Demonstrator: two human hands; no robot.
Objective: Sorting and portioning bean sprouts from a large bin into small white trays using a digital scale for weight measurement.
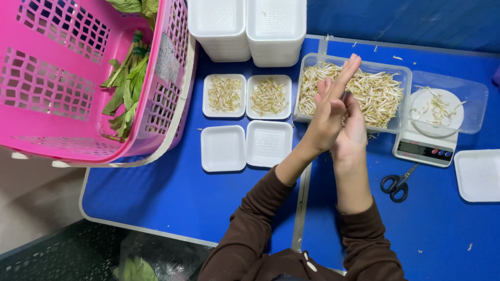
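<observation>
Left hand (327, 112) against right hand (353, 130) before clear sprout tub (354, 65)

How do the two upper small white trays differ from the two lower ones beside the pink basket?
The upper trays each hold a layer of bean sprouts; the lower trays hold none. The upper pair lies nearer the tray stacks, the lower pair nearer the person. All four are white, squarish and flat on the blue table.

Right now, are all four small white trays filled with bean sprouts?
No: the two far trays hold sprouts, the two near trays are bare.
</observation>
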